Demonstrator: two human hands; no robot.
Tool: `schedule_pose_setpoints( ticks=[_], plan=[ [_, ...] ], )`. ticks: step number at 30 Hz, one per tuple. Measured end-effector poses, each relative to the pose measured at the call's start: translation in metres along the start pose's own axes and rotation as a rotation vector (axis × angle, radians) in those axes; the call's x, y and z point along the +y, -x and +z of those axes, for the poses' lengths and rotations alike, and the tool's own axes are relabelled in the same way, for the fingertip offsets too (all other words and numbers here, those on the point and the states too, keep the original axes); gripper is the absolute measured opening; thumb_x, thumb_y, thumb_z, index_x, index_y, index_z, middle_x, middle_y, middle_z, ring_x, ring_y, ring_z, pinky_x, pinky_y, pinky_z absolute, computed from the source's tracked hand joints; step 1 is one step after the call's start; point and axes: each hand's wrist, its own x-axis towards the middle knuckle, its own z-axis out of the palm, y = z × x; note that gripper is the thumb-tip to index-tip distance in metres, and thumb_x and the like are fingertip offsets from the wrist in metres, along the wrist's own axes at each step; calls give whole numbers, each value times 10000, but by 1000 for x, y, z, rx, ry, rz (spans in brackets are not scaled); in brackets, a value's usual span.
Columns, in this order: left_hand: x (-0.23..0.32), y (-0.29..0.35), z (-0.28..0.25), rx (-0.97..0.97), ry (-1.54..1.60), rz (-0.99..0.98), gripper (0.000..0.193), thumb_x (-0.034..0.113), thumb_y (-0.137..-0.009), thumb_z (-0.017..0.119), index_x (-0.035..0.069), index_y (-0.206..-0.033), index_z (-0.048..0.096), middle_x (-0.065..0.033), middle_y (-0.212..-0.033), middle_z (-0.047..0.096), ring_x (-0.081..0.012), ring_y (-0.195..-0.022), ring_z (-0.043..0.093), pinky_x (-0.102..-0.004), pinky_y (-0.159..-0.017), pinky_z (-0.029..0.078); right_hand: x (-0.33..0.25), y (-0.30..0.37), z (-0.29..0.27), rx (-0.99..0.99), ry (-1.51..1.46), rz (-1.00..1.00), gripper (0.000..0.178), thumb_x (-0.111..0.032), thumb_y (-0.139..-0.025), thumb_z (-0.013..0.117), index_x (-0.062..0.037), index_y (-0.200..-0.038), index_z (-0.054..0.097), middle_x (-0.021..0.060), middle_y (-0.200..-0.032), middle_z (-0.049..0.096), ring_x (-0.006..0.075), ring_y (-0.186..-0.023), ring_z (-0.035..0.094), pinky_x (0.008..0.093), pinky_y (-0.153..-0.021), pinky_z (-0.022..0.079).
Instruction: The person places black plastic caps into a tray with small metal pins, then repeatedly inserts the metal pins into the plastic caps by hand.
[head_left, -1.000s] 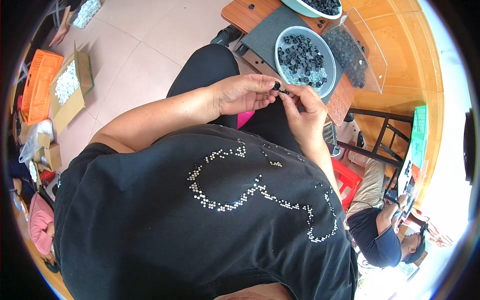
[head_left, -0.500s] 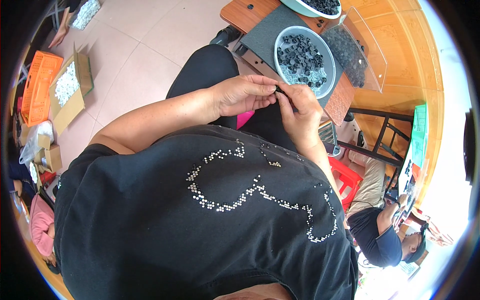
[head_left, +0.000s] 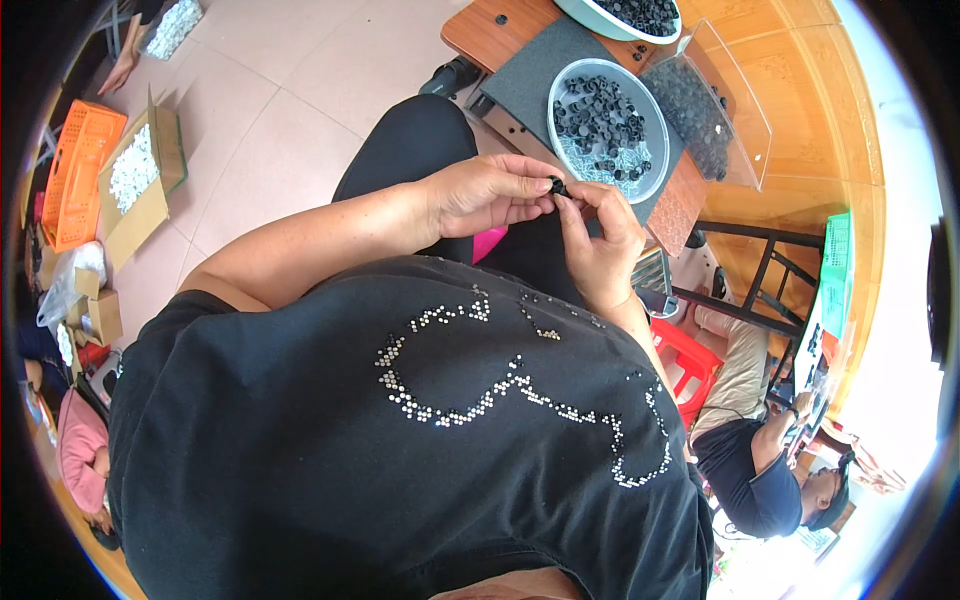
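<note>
A small black piece, partly covered so that its full shape cannot be told, is held in the air between the left fingers and right fingers, off the near edge of the worktop.

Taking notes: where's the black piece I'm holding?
The black piece is upper centre in the head view, between your left hand and right hand, below-left of the nearer bowl.

Single head-worn fisheye, left of pair, facing steeply down: black rhinestone-studded fabric shirt closest; bare left hand and bare right hand farther out, upper centre; straight edges bowed.
</note>
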Motion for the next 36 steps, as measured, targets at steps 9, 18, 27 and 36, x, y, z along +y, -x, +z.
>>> schedule_pose_setpoints(
  ticks=[9,18,27,36],
  plan=[
    [2,2,6,24,-44,65,238,88,-883,593,45,-1117,580,-68,-941,643,-133,-871,628,-258,-824,514,-4,0,-1,20,-3,-5,147,49,-732,687,2,-856,621,100,-816,638,150,-658,605,237,-575,482],
    [6,7,20,97,-148,137,269,56,-875,592,15,-1139,568,-92,-955,644,-137,-887,630,-241,-845,514,-3,5,0,37,0,21,155,62,-749,677,10,-888,628,102,-850,646,145,-738,616,233,-638,489],
    [5,6,21,115,-227,177,270,77,-891,578,-6,-1148,566,-88,-943,643,-122,-865,626,-236,-819,517,1,5,2,61,-44,-3,151,54,-744,687,10,-876,629,101,-821,643,141,-696,605,226,-623,475],
    [-2,4,17,127,-420,255,290,111,-912,561,-14,-1173,566,-49,-921,639,-83,-831,591,-217,-778,495,14,13,9,104,-243,205,143,35,-742,703,-5,-866,643,50,-779,632,73,-627,531,196,-567,424]
  ],
)
